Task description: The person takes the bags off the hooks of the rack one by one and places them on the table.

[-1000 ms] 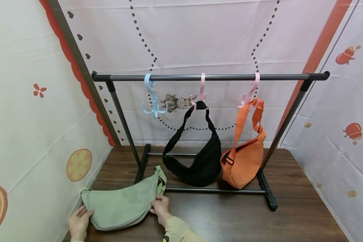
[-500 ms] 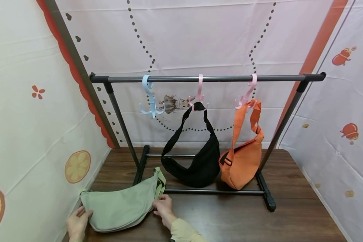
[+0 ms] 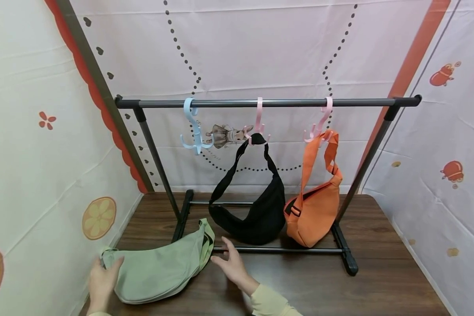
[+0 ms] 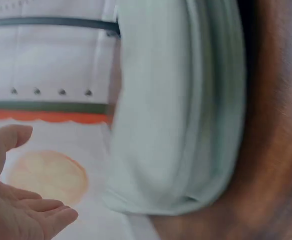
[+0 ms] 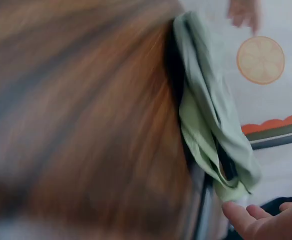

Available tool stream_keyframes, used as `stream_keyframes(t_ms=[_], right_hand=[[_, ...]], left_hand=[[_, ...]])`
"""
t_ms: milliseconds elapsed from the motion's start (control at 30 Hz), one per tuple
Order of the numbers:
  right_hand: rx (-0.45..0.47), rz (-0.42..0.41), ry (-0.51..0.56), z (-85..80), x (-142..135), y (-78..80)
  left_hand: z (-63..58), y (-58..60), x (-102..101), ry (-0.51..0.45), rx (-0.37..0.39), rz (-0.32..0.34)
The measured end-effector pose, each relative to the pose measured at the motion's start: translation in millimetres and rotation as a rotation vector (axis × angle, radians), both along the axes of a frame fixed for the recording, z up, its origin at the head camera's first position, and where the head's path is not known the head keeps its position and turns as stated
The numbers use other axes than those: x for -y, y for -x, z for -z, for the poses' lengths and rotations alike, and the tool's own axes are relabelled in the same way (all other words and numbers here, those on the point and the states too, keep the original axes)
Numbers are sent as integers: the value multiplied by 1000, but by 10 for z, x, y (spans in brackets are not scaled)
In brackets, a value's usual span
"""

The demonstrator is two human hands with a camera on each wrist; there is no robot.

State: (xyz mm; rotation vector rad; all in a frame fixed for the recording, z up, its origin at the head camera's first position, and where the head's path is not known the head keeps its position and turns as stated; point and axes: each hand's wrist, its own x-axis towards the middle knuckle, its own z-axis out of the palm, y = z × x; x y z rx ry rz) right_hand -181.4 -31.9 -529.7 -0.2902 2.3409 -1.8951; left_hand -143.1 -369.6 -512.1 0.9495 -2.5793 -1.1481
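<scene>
A sage-green shoulder bag (image 3: pixel 158 272) lies on the table at the front left, its folded strap (image 5: pixel 201 142) at the right end. My left hand (image 3: pixel 103 278) is at the bag's left end, thumb and fingers spread apart. In the left wrist view, that left hand (image 4: pixel 20 200) shows nothing between its fingers. Just right of the strap end, my right hand (image 3: pixel 233 265) is held with thumb and fingers parted. The right wrist view has the right hand's fingertips (image 5: pixel 236 212) close beside the strap's end.
A black rack (image 3: pixel 292 103) stands on the brown table (image 3: pixel 300 285). From its bar hang a light-blue hook (image 3: pixel 197 136) and two pink hooks (image 3: pixel 259 116), which carry a black bag (image 3: pixel 266 215) and an orange bag (image 3: pixel 316 215). Printed cloth walls (image 3: pixel 55 175) surround the table.
Both hands have let go of the green bag's ends. The right hand has moved right and up with its fingers opening; the left has risen slightly. The bag stays in place.
</scene>
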Motion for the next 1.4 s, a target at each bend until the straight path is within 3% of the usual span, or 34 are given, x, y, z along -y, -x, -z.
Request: stream_keyframes(t_ms=[167,367,767,1133,1400], right_hand=[[-171,-73,-242,-88,-244,22],[-241,-111,-439,-224,-440,11],[-450,-70,-690,-376,-768,54],[-580,-13,-791,-432,-1002,105],[-545,-32,-795,-339,-1051,84]], left_hand=[[-260,48,-298,85,-99,161],[-405,176,-640,252,-357,378],[-691,566,-1226,658,-757,694],[-991,799,-1695,796,-908,866],[-1159,953,-1965,824,-954,933]])
